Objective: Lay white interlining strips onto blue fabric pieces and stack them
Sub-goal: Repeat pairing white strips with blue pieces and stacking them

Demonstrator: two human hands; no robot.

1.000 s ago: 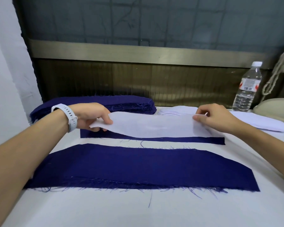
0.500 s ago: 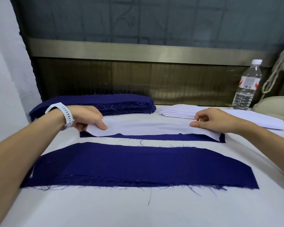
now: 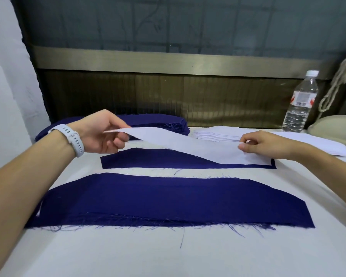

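Note:
A white interlining strip [image 3: 188, 142] stretches between my hands over the far blue fabric piece [image 3: 158, 159]. My left hand [image 3: 100, 132] pinches the strip's left end and holds it lifted off the fabric. My right hand [image 3: 266, 144] pinches the right end, which lies down on the blue piece. A wider blue fabric piece [image 3: 168, 200] with frayed edges lies flat nearer to me. A stack of blue pieces [image 3: 158, 121] sits at the back left, and a stack of white strips [image 3: 218, 134] at the back right.
A clear water bottle [image 3: 301, 102] stands at the back right beside a pale rounded object [image 3: 336, 124] and a hanging rope [image 3: 340, 80]. The white table top [image 3: 168, 252] runs toward me. A dark wall panel rises behind the stacks.
The strip's left end was lying on the far blue piece half a second ago; my left hand has now lifted it up. My right hand stays at the right end.

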